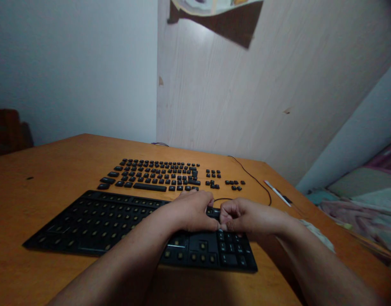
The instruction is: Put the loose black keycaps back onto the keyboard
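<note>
The keyboard base (115,212) looks like black plastic, faintly glossy, and the table (55,170) smooth orange-brown wood.

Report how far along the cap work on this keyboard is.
Looks done: the keyboard is bare of caps across its visible main section; loose keycaps lie beyond it.
In hand: the left hand and right hand meet over the number pad's upper part; any grip is hidden.
Apparently left: the seated caps on the number pad.

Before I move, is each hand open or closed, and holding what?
Left hand: over the keyboard; grip can't be told.
Right hand: closed, fingers curled, by the number keys; anything held is hidden.
</note>
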Tool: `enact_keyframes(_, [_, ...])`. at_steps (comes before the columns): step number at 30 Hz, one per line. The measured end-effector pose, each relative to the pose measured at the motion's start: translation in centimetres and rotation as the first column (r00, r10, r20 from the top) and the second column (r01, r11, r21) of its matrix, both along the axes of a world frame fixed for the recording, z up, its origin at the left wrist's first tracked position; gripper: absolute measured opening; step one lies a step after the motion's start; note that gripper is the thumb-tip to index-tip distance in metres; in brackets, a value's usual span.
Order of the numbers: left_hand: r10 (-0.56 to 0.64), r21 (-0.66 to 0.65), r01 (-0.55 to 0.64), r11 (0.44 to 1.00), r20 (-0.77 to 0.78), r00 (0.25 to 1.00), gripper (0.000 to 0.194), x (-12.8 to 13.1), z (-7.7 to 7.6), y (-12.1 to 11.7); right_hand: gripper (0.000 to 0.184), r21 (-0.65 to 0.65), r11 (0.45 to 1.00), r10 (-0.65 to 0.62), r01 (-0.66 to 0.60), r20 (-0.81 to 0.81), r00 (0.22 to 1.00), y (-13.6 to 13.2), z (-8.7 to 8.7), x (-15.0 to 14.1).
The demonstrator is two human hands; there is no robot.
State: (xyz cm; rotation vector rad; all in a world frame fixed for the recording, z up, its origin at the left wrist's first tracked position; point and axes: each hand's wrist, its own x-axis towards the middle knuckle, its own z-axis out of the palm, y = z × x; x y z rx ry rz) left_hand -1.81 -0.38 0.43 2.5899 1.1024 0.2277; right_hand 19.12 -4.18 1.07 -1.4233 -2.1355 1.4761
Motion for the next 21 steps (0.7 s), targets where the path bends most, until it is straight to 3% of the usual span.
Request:
enact_keyframes(7, [0.025, -0.001, -0.026, 1.0, -0.009, 1.0, 0.041, 0.3, 0.1, 0.0, 0.006, 0.032, 0.999, -0.015, 0.015, -0.007, 1.0, 0.3, -0.6, 0.0])
enact_keyframes(15, [0.007, -0.065, -0.007, 0.998, 0.001, 1.0, 0.031, 0.0, 0.6, 0.1, 0.011, -0.032, 0.996, -0.085, 0.085, -0.009, 0.996, -0.2, 0.5, 0.3])
enact_keyframes(21, [0.013, -0.064, -0.013, 0.998, 0.004, 1.0, 0.031, 0.1, 0.5, 0.0, 0.023, 0.132, 0.989, -0.072, 0.068, 0.03, 0.997, 0.1, 0.3, 0.3])
